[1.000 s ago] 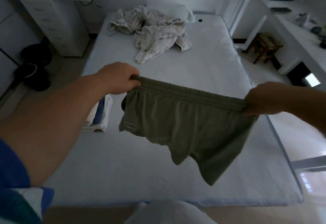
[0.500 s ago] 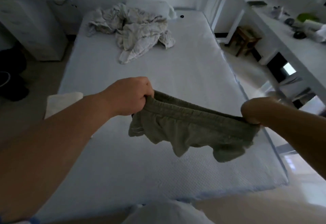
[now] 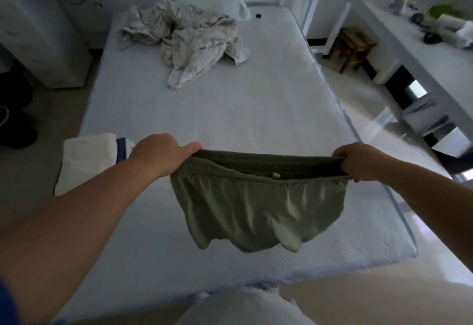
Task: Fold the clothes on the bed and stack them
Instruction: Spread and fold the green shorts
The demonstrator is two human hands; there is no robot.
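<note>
Gripping the green shorts [image 3: 258,202] by the waistband, left hand [image 3: 160,153] and right hand [image 3: 359,162] level, I am holding them stretched crosswise, hanging above the bed [image 3: 230,109] near its foot.

Olive-green shorts [image 3: 256,204], plain, with a darker olive waistband and a small pale tag inside; bed [image 3: 230,109] pale blue-white, fine dotted weave near the foot, light blue edge trim. Far crumpled cloth pile [image 3: 184,40] off-white/cream with faint fine stripes; near-left folded stack [image 3: 84,161] white with a dark blue layer showing; sleeve at the bottom left blue. Right side: brown wooden stool [image 3: 352,48], white counter [image 3: 414,51] with a lime-green item [image 3: 442,10]; left a white drawer unit [image 3: 38,43] and black shapes on the beige floor.
</note>
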